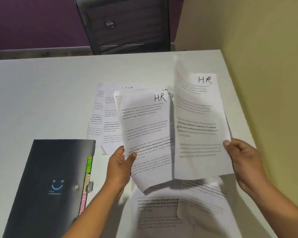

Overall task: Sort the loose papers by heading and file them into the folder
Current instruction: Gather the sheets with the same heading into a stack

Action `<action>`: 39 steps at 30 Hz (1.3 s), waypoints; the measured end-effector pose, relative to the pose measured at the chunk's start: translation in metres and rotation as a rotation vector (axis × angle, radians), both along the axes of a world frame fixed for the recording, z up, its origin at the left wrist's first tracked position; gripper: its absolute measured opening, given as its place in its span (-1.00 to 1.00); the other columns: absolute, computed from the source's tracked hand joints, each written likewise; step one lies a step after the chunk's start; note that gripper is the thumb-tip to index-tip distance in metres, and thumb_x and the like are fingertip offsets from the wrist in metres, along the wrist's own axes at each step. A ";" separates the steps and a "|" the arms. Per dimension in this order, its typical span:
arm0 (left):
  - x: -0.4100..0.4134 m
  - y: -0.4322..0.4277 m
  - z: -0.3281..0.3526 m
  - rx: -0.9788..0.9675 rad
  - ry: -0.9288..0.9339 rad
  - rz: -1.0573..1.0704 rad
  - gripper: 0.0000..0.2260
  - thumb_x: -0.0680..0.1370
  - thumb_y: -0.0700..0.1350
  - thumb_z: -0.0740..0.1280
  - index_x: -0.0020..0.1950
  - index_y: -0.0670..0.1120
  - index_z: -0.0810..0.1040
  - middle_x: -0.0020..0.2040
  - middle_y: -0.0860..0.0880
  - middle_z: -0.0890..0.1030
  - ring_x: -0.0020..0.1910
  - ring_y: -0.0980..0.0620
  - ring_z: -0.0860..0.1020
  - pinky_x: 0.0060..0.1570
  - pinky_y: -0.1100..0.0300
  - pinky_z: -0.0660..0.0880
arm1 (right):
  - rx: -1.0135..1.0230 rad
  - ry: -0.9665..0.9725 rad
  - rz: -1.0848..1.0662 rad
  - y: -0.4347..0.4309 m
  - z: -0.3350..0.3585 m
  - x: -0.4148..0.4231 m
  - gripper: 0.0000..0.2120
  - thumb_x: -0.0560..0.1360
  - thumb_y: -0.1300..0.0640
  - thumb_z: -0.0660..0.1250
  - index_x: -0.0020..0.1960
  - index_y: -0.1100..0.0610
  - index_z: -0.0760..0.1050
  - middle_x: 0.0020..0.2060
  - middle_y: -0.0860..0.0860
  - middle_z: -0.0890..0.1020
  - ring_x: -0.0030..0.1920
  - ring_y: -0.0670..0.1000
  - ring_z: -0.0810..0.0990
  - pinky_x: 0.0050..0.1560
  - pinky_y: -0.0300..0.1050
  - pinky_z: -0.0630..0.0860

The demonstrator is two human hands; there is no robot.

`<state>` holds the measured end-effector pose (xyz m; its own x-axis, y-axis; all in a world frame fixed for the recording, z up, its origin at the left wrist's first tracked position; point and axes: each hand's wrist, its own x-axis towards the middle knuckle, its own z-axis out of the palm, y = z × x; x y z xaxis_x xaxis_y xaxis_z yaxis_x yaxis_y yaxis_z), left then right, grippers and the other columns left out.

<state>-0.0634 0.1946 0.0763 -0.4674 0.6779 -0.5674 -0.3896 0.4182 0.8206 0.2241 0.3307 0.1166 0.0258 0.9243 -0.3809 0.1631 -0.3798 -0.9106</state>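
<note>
while we are only part way through the sorting, two sheets are up in our hands. our left hand (pixel 120 162) pinches the bottom left edge of the first hr sheet (pixel 144 127) with thumb and fingers. our right hand (pixel 246 162) grips the right edge of the second hr sheet (pixel 198 117), which looks blurry. both say "hr" in big pen letters at the top, so we think they go in the same group.

we think there is a lot left to do. a loose pile (pixel 107 121) lies on the table (pixel 41 100), farther away, behind the first hr sheet. its pages lie on top of each other and we cannot read their headings. more near papers (pixel 158 208) lie close to us, under the two held sheets, with their tops hidden.

the folder (pixel 50 177) lies flat on the table just beside our left arm. it is black and its cover is closed. little colored tabs poke out of its right edge. the green tab (pixel 89 164) says "hr", the peach tab (pixel 87 184) below it seems to say "admin", and we cannot read the pink tab (pixel 83 205). we cannot see inside, so we cannot tell if any pages are in there. filing looks not yet begun.
</note>
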 end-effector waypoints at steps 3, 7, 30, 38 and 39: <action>0.008 0.005 0.003 0.007 -0.037 -0.007 -0.79 0.60 -0.30 0.31 0.20 -0.13 0.57 0.08 -0.11 0.71 0.07 -0.12 0.68 0.02 -0.02 0.64 | -0.045 -0.063 0.130 -0.007 -0.018 0.000 -0.86 0.53 0.19 0.42 -0.19 0.06 0.69 -0.28 0.13 0.72 -0.31 0.00 0.61 -0.24 -0.14 0.55; 0.016 0.009 0.010 0.017 -0.078 -0.042 -0.80 0.61 -0.29 0.29 0.20 -0.12 0.56 0.08 -0.12 0.71 0.07 -0.13 0.68 0.02 -0.03 0.62 | -0.160 -0.086 0.294 -0.006 -0.027 -0.010 -0.87 0.50 0.17 0.46 0.04 0.07 0.67 -0.10 0.07 0.75 -0.09 0.11 0.73 0.02 0.07 0.62; 0.011 0.041 0.022 0.058 0.021 -0.299 -0.80 0.65 -0.24 0.23 0.21 -0.09 0.57 0.10 -0.11 0.70 0.09 -0.12 0.67 0.07 -0.05 0.60 | -0.238 0.167 0.410 0.011 -0.034 -0.046 -0.59 0.46 0.06 0.50 0.26 0.15 0.59 0.12 0.05 0.71 0.15 0.06 0.68 0.21 0.03 0.54; -0.037 0.054 0.002 -0.163 0.291 -0.199 -0.91 0.59 -0.22 0.30 -0.07 -0.10 0.59 -0.01 -0.20 0.67 -0.12 -0.08 0.66 -0.05 0.01 0.57 | -0.106 -0.024 0.239 0.020 -0.037 -0.042 -0.81 0.52 0.08 0.43 0.12 0.08 0.62 -0.10 -0.11 0.72 -0.16 -0.12 0.73 -0.20 -0.24 0.64; -0.057 0.056 -0.004 -0.207 0.413 -0.175 -0.94 0.56 -0.21 0.34 -0.08 -0.08 0.59 -0.03 -0.12 0.68 -0.08 -0.08 0.68 0.01 -0.03 0.61 | -0.107 -0.031 0.255 0.022 -0.039 -0.041 -0.81 0.51 0.08 0.43 0.10 0.08 0.62 -0.11 -0.11 0.72 -0.16 -0.12 0.73 -0.19 -0.22 0.64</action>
<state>-0.1202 0.2503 0.0719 -0.5707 0.6594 -0.4894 0.0420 0.6187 0.7845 0.1829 0.3527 0.0779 -0.1894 0.8572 -0.4790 0.2928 -0.4163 -0.8608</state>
